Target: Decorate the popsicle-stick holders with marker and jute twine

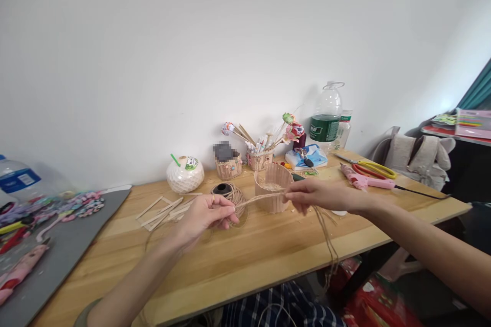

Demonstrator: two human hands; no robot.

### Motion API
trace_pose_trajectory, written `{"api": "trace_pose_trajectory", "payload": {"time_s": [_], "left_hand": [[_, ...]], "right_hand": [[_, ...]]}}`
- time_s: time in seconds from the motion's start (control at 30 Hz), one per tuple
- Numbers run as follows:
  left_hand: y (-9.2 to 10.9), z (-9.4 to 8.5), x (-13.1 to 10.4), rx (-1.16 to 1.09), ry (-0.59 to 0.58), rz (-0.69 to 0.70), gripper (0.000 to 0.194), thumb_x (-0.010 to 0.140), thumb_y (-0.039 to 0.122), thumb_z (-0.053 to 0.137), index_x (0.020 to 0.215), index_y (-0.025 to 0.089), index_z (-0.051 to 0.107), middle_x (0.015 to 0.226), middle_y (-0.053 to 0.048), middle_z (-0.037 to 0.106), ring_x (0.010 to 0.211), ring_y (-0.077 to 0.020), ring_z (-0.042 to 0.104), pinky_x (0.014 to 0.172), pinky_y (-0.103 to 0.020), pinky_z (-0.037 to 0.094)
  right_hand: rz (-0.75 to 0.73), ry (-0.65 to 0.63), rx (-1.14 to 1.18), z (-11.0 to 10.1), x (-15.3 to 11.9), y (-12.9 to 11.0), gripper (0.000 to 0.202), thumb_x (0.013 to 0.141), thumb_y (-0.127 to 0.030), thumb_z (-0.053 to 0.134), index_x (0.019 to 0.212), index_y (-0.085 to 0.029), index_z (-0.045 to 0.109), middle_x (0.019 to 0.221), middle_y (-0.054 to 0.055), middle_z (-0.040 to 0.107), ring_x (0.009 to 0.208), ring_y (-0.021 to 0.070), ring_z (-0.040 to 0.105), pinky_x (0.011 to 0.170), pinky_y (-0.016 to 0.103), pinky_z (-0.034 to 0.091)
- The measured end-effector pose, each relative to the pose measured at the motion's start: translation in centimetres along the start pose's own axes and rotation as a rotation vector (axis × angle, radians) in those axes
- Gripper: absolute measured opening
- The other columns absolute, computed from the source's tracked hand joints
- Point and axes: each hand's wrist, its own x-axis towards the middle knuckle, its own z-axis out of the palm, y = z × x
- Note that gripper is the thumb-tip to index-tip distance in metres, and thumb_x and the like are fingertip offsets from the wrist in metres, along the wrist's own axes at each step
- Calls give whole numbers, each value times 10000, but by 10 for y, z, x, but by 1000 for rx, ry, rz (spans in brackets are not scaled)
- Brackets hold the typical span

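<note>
Strands of jute twine [264, 196] stretch between my two hands above the table. My left hand [215, 212] pinches one end of the stretch, thumb against fingers. At the other end, my right hand [307, 195] grips the same twine, and loose tails hang from it past the table's front edge. Behind the twine stands a round holder of wooden sticks [273, 205], upright and partly covered by the strands. A twine spool [235, 193] with a dark core sits just behind my left hand, which hides part of it.
Loose wooden sticks [157, 212] lie left of the spool, near a wrapped coconut [185, 175]. Decorated stick holders [229, 167] stand by the wall. A large bottle [325, 125], scissors [374, 167] and a pink glue gun [364, 180] are at right. A grey mat [82, 230] lies left.
</note>
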Motion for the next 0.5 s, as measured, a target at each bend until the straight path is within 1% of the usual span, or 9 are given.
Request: {"api": "trace_pose_trajectory", "payload": {"time_s": [0.07, 0.13, 0.2, 0.23, 0.3, 0.33, 0.37, 0.4, 0.5], "left_hand": [[2, 2, -1, 23, -13, 1, 176, 670, 293, 688, 706, 136, 618, 637, -20, 711, 513, -86, 554, 537, -212, 405], [3, 7, -2, 53, -37, -2, 163, 660, 279, 693, 694, 134, 627, 633, -26, 710, 525, -98, 567, 551, -224, 419], [4, 13, -3, 83, -72, 3, 151, 649, 269, 692, 680, 132, 635, 621, -26, 703, 541, -115, 582, 575, -244, 441], [3, 16, -4, 97, -91, 7, 144, 644, 266, 688, 672, 134, 636, 611, -21, 695, 546, -121, 587, 585, -254, 449], [1, 21, -5, 123, -120, 21, 130, 645, 265, 676, 654, 143, 631, 591, -9, 678, 554, -130, 589, 595, -264, 456], [0, 23, -6, 131, -130, 26, 124, 647, 263, 670, 642, 146, 627, 581, -4, 669, 555, -132, 588, 596, -266, 454], [-2, 24, -7, 143, -132, 28, 120, 650, 259, 665, 632, 148, 623, 574, -1, 661, 558, -134, 585, 599, -267, 451], [-4, 24, -9, 166, -130, 32, 116, 659, 256, 658, 632, 149, 622, 571, 1, 654, 562, -134, 581, 603, -265, 446], [-7, 22, -14, 315, -121, 69, 127, 712, 269, 623, 667, 151, 632, 567, 14, 628, 561, -126, 548, 589, -246, 406]], "right_hand": [[-62, 45, -124, 12, 0, -6, 405, 848, -506, 469, 1002, -154, 598, 890, 71, 631, 828, 188, 580, 736, 300, 439], [-114, 163, -242, 29, -1, -17, 438, 844, -447, 510, 1184, -170, 515, 1075, 108, 623, 960, 229, 572, 829, 352, 427], [-178, 243, -297, 48, -1, -29, 493, 832, -399, 552, 1254, -163, 457, 1153, 133, 600, 1018, 247, 558, 864, 368, 414], [-213, 220, -284, 57, 0, -36, 467, 838, -369, 554, 1247, -163, 461, 1128, 125, 614, 995, 233, 570, 842, 345, 425], [-243, 114, -205, 72, 1, -45, 300, 878, -275, 491, 1154, -159, 518, 900, 67, 668, 785, 164, 610, 699, 260, 451], [-238, 76, -174, 77, 3, -48, 234, 896, -225, 438, 1089, -152, 549, 770, 35, 655, 663, 131, 589, 622, 224, 436], [-231, 59, -166, 80, 4, -49, 221, 905, -188, 394, 1021, -144, 577, 682, 14, 624, 579, 109, 549, 569, 204, 411], [-228, 61, -182, 82, 4, -49, 245, 909, -166, 363, 969, -135, 598, 646, 10, 602, 546, 99, 518, 548, 197, 392], [-274, 61, -290, 81, 3, -46, 269, 899, -154, 371, 899, -121, 638, 676, 30, 592, 575, 100, 485, 559, 199, 373]]}}
